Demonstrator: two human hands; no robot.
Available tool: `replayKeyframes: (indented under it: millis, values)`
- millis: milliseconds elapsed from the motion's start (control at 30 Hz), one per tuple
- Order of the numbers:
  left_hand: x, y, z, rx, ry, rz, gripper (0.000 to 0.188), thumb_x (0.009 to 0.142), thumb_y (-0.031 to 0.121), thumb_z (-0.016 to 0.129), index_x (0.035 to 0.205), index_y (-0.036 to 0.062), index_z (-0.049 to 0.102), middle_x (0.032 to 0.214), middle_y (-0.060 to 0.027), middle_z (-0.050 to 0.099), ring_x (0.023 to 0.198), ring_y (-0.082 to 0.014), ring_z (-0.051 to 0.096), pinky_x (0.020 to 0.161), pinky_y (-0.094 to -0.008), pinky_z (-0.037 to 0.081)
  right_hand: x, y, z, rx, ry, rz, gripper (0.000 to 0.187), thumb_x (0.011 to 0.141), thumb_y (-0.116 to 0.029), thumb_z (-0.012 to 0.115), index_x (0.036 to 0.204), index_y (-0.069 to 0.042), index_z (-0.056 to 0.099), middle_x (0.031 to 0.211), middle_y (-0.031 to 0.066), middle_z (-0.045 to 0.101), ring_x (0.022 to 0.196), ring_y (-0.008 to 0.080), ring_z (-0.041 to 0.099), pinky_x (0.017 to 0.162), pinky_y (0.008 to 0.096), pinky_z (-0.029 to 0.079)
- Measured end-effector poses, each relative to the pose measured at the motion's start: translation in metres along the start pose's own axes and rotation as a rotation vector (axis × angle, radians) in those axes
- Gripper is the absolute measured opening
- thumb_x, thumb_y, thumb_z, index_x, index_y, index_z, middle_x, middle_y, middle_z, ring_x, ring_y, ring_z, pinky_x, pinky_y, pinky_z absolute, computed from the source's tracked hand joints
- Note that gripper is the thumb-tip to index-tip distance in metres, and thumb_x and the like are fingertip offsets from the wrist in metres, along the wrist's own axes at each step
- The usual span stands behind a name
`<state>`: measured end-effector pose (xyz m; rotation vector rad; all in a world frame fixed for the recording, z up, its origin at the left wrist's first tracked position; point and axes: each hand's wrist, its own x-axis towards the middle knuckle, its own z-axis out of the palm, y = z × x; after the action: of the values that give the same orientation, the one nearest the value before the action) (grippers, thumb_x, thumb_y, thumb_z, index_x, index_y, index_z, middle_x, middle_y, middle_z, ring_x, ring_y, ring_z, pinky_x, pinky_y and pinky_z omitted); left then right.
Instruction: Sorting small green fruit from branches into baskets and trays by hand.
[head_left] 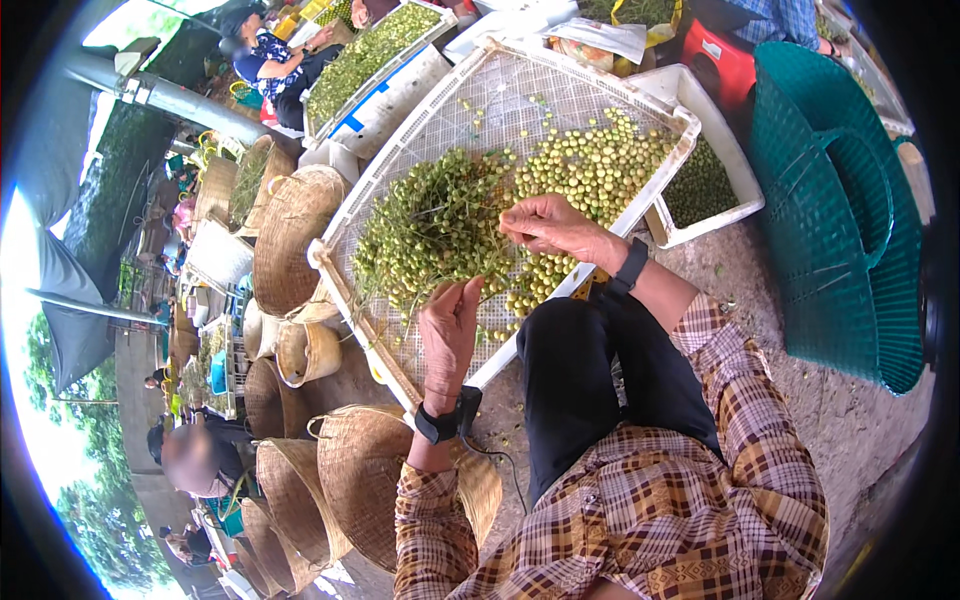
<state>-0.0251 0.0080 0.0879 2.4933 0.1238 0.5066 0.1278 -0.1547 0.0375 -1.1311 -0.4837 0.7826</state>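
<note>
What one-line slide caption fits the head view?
Left hand and right hand over a white tray holding a stemmy green heap beside loose round fruit.

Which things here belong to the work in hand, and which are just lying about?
Seemingly in use:
- left hand
- right hand
- stemmy green pile
- loose round fruits
- white mesh tray

Apparently just lying about:
- green woven basket
- brown woven baskets
</note>
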Motion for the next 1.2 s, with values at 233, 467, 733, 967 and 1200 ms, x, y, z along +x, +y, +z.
replayKeyframes:
  millis: [233,467,733,967,1200]
  values:
    - [-0.002,0.001,-0.003,-0.115,0.024,-0.051,0.023,0.089,0.018,0.06,0.082,-0.0025,0.065,0.057,-0.0062,0.046,0.051,-0.0096,0.042,0.047,-0.0281,0.034,-0.007,-0.007,-0.007,0.083,-0.143,-0.025,0.031,0.092,-0.013,0.056,0.122,-0.004,0.055,0.076,0.0036,0.061,0.048,0.0005,0.036,0.04,0.0163,0.027]
    - [-0.002,0.008,-0.02,-0.563,-0.075,-0.379,0.04,0.092,0.037,0.056,0.077,0.0019,0.068,0.058,0.0014,0.052,0.053,-0.0033,0.041,0.048,-0.0198,0.032,-0.022,-0.022,-0.031,0.208,-0.12,-0.151,0.033,0.091,-0.019,0.058,0.12,-0.005,0.056,0.071,0.0007,0.054,0.048,0.0011,0.035,0.039,0.0158,0.024]
    - [0.002,0.019,-0.016,-0.909,-0.277,-0.633,0.039,0.097,0.039,0.043,0.085,0.0043,0.059,0.053,0.0055,0.04,0.043,-0.0017,0.029,0.042,-0.0184,0.018,-0.018,-0.024,0.014,0.05,-0.351,-0.108,0.024,0.086,-0.014,0.065,0.105,0.001,0.062,0.066,-0.0031,0.054,0.051,0.0011,0.039,0.042,0.0182,0.031]
    - [0.007,0.036,-0.004,-0.776,-0.309,-0.496,0.039,0.098,0.036,0.042,0.077,0.0064,0.057,0.051,0.0059,0.034,0.043,-0.0025,0.027,0.042,-0.02,0.019,-0.013,-0.005,0.011,-0.056,-0.19,-0.139,0.017,0.088,-0.007,0.061,0.103,0.0,0.064,0.085,-0.0011,0.061,0.071,0.0035,0.056,0.056,0.0167,0.046]
    - [0.007,0.037,0.006,-0.852,-0.207,-0.437,0.038,0.092,0.034,0.056,0.069,0.0033,0.061,0.054,0.0072,0.039,0.047,-0.0015,0.029,0.044,-0.019,0.022,-0.028,0.002,-0.002,-0.287,-0.032,-0.272,0.013,0.086,-0.004,0.06,0.096,-0.001,0.066,0.085,0.003,0.066,0.072,0.0077,0.06,0.059,0.0205,0.049]
